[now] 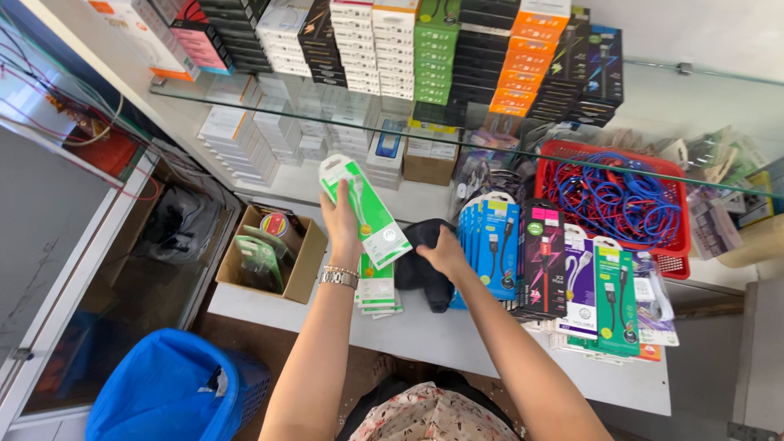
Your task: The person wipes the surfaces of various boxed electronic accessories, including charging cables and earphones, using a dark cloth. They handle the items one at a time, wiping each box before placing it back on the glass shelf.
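Your left hand (341, 219) is closed round a flat, glossy green-and-white blister pack (364, 211), long and narrow with a rounded hanger tab at its far end; you hold it tilted above the worktop (457, 339), thumb on its face. A metal link watch (338, 277) sits on that wrist. Just under the raised pack lies a small stack of matching green-and-white packs (376, 292), flat on the white worktop.

Your right hand (445, 251) rests palm down on a soft black cloth (425, 265), crumpled into loose folds; the fingers press into the fabric, so you cannot tell how firmly they grip it. The cloth lies between the stack and a fanned row of slick card packs (523, 261), blue, black and pink, purple, then green, overlapping like tiles.

To your left stands an open brown cardboard box (304, 269) with more green packs upright inside. Behind the fanned row, a red plastic mesh basket (674, 245) holds tangled blue and red cables. A glass shelf (572, 155) carries neat columns of small boxes above. A blue plastic bin (167, 388) sits on the floor at lower left
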